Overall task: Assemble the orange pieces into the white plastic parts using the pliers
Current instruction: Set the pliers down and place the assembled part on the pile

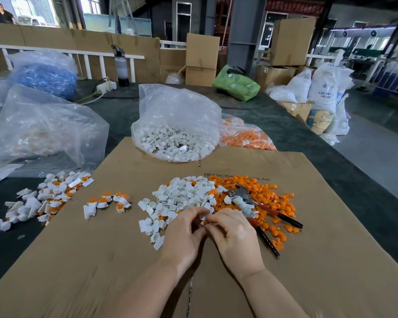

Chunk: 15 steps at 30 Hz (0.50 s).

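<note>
A loose heap of small white plastic parts (182, 198) lies on the cardboard, touching a heap of orange pieces (262, 203) on its right. The pliers (260, 210) — metal head, red and black handles — lie flat on the orange heap, handles pointing toward the person, a little spread.

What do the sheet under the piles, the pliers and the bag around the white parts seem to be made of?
Sheet: brown corrugated cardboard, matte, with a fold seam and printed text.
Pliers: grey metal head, dull sheen; red and black handles, probably plastic or rubber sleeves.
Bag: thin clear plastic film, glossy and crinkled, contents showing through.
</note>
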Each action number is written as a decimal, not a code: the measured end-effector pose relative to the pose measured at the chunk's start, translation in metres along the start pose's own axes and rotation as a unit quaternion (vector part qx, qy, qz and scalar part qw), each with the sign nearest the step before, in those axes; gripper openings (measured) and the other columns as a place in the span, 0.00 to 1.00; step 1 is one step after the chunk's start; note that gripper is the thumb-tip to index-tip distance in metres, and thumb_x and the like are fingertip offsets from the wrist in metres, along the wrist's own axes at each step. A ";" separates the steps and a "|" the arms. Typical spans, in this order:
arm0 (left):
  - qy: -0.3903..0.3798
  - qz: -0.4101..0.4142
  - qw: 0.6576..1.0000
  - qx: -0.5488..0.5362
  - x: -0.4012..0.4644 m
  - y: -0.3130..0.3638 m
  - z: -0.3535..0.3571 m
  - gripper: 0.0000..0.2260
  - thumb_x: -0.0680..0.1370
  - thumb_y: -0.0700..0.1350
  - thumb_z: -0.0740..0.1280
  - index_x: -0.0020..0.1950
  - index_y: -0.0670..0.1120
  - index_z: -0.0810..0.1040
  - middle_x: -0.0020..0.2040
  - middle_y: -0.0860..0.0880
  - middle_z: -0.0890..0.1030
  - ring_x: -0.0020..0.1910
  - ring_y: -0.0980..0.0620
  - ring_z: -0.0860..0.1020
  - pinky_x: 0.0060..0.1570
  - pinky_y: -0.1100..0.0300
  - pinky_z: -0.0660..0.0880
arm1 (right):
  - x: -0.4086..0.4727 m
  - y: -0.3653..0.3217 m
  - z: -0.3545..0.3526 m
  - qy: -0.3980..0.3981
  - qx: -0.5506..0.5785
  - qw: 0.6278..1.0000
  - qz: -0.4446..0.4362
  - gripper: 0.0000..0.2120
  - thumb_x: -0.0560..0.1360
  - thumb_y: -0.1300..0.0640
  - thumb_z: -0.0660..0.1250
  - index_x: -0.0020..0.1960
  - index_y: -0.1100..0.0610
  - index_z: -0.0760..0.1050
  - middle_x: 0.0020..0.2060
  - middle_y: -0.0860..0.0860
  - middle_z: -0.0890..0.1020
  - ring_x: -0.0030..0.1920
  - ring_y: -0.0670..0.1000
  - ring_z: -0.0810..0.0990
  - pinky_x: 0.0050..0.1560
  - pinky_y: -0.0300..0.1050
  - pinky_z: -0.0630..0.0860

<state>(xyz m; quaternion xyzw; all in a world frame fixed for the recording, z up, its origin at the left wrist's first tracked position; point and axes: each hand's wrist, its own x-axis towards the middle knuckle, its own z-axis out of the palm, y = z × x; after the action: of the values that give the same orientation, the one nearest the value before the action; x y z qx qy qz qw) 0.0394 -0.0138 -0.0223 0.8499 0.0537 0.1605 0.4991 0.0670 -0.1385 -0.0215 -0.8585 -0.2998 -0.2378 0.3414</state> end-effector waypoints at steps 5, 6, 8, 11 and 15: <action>0.008 0.019 0.999 0.039 -0.001 -0.003 0.001 0.13 0.73 0.38 0.70 0.55 0.50 0.79 0.46 0.61 0.77 0.45 0.66 0.74 0.45 0.80 0.65 | 0.000 0.000 0.002 -0.011 -0.028 0.999 -0.013 0.06 0.66 0.67 0.74 0.38 0.58 0.79 0.36 0.50 0.80 0.38 0.51 0.78 0.39 0.41 0.73; 0.005 0.021 0.999 0.045 -0.001 -0.003 0.002 0.13 0.73 0.39 0.71 0.56 0.50 0.79 0.47 0.61 0.77 0.45 0.65 0.74 0.46 0.80 0.65 | 0.000 0.000 0.002 -0.012 -0.034 0.999 -0.013 0.06 0.66 0.67 0.74 0.38 0.59 0.79 0.36 0.50 0.79 0.38 0.52 0.78 0.39 0.41 0.73; -0.001 0.022 0.998 0.058 -0.002 -0.004 0.002 0.13 0.74 0.40 0.70 0.57 0.51 0.79 0.48 0.60 0.77 0.47 0.64 0.74 0.46 0.81 0.64 | -0.001 -0.001 0.002 -0.015 -0.043 0.999 -0.014 0.07 0.67 0.67 0.74 0.37 0.59 0.78 0.35 0.50 0.79 0.37 0.52 0.77 0.38 0.42 0.72; 0.000 0.009 0.999 0.045 -0.001 -0.005 0.002 0.12 0.74 0.41 0.70 0.57 0.51 0.79 0.49 0.60 0.78 0.47 0.64 0.74 0.46 0.81 0.65 | -0.001 -0.002 0.002 -0.012 -0.028 1.000 -0.006 0.05 0.68 0.67 0.73 0.38 0.59 0.78 0.35 0.50 0.79 0.38 0.51 0.77 0.40 0.38 0.71; 0.004 -0.037 0.999 -0.022 0.000 -0.003 -0.001 0.12 0.72 0.42 0.73 0.54 0.53 0.79 0.43 0.59 0.79 0.42 0.66 0.75 0.42 0.78 0.67 | 0.000 0.002 -0.001 0.030 0.068 0.992 0.100 0.04 0.73 0.64 0.69 0.44 0.56 0.81 0.39 0.43 0.79 0.44 0.40 0.76 0.46 0.34 0.72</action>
<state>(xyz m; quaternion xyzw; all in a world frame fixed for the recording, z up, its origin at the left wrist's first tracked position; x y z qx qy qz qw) 0.0392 -0.0118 -0.0241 0.8354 0.0838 0.1460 0.5232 0.0680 -0.1411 -0.0219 -0.8512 -0.2172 -0.2073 0.4304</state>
